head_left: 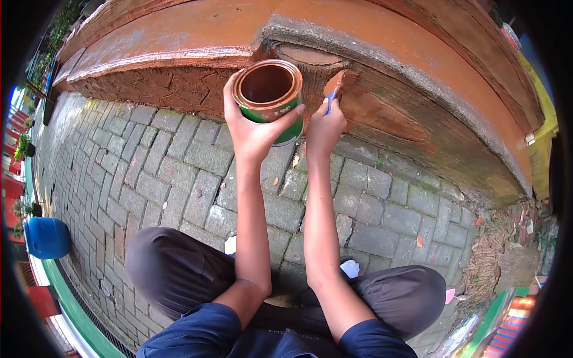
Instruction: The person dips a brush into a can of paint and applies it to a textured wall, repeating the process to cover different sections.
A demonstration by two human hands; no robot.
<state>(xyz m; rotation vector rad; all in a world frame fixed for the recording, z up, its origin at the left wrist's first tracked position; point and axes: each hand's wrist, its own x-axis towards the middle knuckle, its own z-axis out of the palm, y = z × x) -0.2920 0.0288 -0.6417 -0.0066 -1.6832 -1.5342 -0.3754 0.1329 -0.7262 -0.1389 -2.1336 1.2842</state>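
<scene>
My left hand point(258, 128) grips a green paint can point(287, 132) from below and the side, thumb along its front. The can is uncovered, its rim smeared with reddish-brown paint, and the inside is coated in the same colour. In my right hand point(326, 126) is a paintbrush point(332, 95) with a blue handle and paint-covered bristles. The bristles are right at the face of a low wall point(388, 113), beside a patch of wet-looking brown paint. To the left, the wall face point(155, 86) is painted brown; farther right it shows grey and weathered.
An orange-brown ledge point(382, 36) tops the wall. Grey paving bricks point(152, 188) cover the ground around my bent knees. A blue barrel point(48, 237) stands at the far left. Tangled dry roots point(486, 259) lie at the right.
</scene>
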